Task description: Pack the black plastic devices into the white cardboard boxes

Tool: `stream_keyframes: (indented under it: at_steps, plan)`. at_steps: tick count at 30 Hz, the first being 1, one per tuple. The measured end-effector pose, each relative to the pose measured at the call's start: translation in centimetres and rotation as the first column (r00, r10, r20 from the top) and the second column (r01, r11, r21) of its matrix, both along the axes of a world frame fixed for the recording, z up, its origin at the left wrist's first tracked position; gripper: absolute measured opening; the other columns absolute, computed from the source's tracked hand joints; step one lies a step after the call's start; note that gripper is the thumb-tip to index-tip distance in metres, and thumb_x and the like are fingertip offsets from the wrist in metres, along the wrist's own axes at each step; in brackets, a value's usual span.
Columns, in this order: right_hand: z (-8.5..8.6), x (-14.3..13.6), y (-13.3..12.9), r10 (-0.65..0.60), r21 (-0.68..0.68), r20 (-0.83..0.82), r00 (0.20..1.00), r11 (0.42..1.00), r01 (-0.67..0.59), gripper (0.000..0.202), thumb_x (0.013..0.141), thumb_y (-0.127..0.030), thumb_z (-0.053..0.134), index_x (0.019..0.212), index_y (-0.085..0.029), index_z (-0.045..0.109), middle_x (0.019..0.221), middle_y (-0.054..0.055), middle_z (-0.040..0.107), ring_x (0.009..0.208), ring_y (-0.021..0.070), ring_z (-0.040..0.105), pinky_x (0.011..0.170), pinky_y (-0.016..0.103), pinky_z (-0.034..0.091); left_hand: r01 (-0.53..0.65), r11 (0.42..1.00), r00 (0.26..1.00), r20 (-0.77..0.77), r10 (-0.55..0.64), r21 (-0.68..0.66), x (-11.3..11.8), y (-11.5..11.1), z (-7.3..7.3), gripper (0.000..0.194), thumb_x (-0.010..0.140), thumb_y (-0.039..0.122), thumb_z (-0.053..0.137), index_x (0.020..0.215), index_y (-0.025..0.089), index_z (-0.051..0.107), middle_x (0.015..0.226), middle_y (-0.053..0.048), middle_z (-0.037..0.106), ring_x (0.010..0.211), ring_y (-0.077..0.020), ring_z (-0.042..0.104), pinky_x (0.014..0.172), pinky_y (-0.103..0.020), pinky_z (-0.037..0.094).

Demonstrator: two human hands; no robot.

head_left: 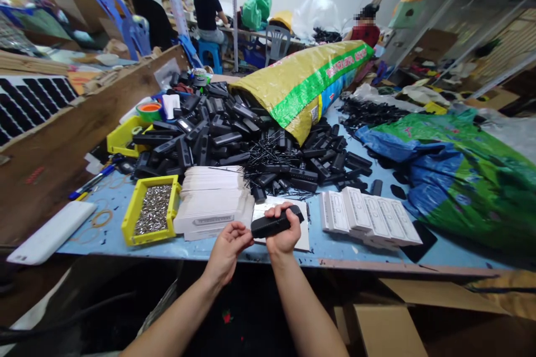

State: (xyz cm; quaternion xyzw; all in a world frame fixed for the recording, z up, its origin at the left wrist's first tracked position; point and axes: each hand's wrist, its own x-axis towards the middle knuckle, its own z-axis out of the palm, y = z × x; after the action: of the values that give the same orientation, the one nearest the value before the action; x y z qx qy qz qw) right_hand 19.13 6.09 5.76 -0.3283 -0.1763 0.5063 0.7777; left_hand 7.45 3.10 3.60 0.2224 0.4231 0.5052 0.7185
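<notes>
My right hand [285, 237] is wrapped round a black oblong plastic case [270, 224], held just above the table's front edge. My left hand [228, 246] is closed in a pinch at the left end of that case; whatever the fingertips hold, if anything, is too small to make out. Under the case lies a white flat sheet or box [302, 242]. Left of my hands are a stack of white printed cards [213, 201] and a yellow bin [129, 223] of small shiny metal parts [154, 209].
Behind is a large heap of black cases [226, 138] with thin black sticks [272, 153], partly under a yellow sack [285, 86]. White printed boxes [372, 215] stand in a row at right, near a green and blue sack [460, 162]. A wooden board [84, 122] borders the left.
</notes>
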Motion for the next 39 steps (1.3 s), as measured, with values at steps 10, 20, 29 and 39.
stream_keyframes:
  at_steps: [10,20,29,39]
  plan:
    - [-0.1,0.5,-0.3,-0.014,0.007,-0.079,0.997,1.000,0.015,0.016,0.069,-0.033,0.054,0.074,-0.020,0.047,0.056,-0.005,0.045,0.055,0.0109,0.050,0.061,0.027,0.042,0.070,0.994,0.995,-0.075,-0.064,0.086,0.4,-0.1,-0.6,0.041,0.063,0.022,0.078,0.079,0.017,0.040,0.067,0.005,0.058,0.063,-0.0062,0.056,0.067,-0.019,0.047]
    - [-3.5,3.5,-1.4,0.006,0.122,0.522,0.853,0.989,-0.081,0.017,0.069,-0.032,0.063,0.067,-0.019,0.053,0.060,-0.001,0.054,0.059,0.0145,0.056,0.062,0.030,0.045,0.510,0.742,0.222,-0.900,0.376,0.436,-6.5,1.7,-3.9,0.044,0.074,0.027,0.066,0.115,0.019,0.052,0.122,-0.013,0.053,0.118,-0.0298,0.046,0.102,-0.047,0.034]
    - [-7.5,8.5,1.6,-0.099,-0.166,0.839,0.535,0.890,0.426,0.056,0.067,-0.039,0.069,0.113,-0.014,0.047,0.110,0.014,0.058,0.101,0.0253,0.056,0.090,0.043,0.044,0.754,0.657,-0.218,-0.948,0.233,-0.012,-10.0,3.7,-1.6,0.026,0.075,0.010,0.052,0.099,0.015,0.060,0.105,-0.014,0.060,0.104,-0.0293,0.054,0.093,-0.046,0.037]
    - [0.0,-0.6,-3.5,-0.232,0.210,0.972,-0.044,0.935,-0.285,0.031,0.084,-0.028,0.060,0.113,-0.020,0.059,0.113,0.010,0.053,0.108,0.0230,0.046,0.095,0.040,0.038,0.756,0.640,0.505,-0.747,-0.433,0.141,-7.2,1.3,1.4,0.048,0.080,0.043,0.053,0.119,0.017,0.045,0.113,-0.010,0.058,0.107,-0.0247,0.053,0.095,-0.038,0.041]
